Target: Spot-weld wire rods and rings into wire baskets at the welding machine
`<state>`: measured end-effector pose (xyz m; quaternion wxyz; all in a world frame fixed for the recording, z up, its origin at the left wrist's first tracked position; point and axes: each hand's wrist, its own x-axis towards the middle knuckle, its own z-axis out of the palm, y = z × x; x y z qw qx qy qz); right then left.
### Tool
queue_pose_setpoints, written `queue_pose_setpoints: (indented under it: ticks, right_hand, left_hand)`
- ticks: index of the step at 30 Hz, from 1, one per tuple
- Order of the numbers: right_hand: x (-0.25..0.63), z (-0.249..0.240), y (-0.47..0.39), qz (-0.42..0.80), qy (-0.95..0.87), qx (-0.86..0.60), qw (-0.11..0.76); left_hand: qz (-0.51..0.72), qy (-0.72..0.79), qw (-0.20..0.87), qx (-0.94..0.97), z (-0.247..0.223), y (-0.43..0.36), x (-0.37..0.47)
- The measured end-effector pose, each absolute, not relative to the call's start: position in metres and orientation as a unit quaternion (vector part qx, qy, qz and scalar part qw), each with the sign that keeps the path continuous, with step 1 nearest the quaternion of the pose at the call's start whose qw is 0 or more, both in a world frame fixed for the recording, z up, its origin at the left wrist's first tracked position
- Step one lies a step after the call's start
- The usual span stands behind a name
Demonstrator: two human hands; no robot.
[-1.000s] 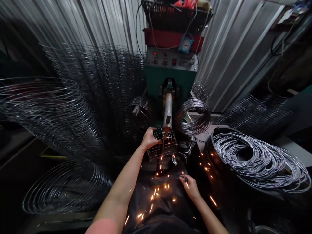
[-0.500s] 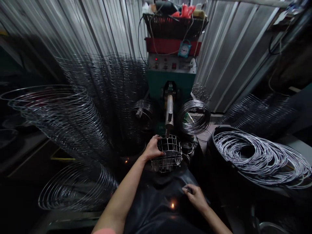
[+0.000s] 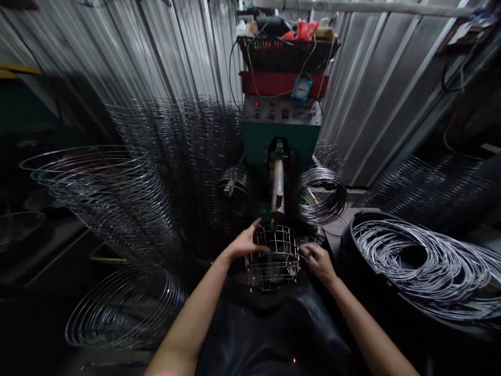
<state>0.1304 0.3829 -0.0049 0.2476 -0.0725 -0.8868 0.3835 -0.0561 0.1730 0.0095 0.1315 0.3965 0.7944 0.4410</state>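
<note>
Corrugated wall (image 3: 376,83), wire coils (image 3: 450,266), machine arm (image 3: 278,183) over basket (image 3: 273,267), left hand (image 3: 243,244) spread at rim, right hand (image 3: 321,262) blurred, grip unclear

No clearly readable text or signs

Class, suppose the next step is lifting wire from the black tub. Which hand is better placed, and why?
Probably the right hand: it is nearer the black tub. The left hand, at the wire basket's left side, would have to reach across.
</note>
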Motion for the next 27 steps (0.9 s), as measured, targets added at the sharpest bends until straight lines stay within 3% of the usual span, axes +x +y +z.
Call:
queue_pose_setpoints:
  ticks: [3,9,17,23,27]
  right_hand:
    - [0.067,0.017,0.4,0.315,-0.918,-0.04,0.235]
    - [0.005,0.018,0.406,0.246,-0.969,0.001,0.024]
    - [-0.02,0.018,0.41,0.185,-0.979,-0.074,0.039]
    - [-0.012,0.032,0.419,0.191,-0.98,-0.039,0.035]
    - [0.011,0.029,0.414,0.195,-0.98,-0.031,0.036]
  left_hand:
    - [0.432,0.814,0.154,0.357,0.02,0.183,-0.077]
    - [0.296,0.867,0.153,0.369,0.023,0.204,-0.095]
    - [0.249,0.909,-0.018,0.333,0.035,0.215,-0.09]
    - [0.223,0.845,0.062,0.482,0.04,0.186,-0.072]
    - [0.229,0.796,0.012,0.56,0.026,0.178,-0.051]
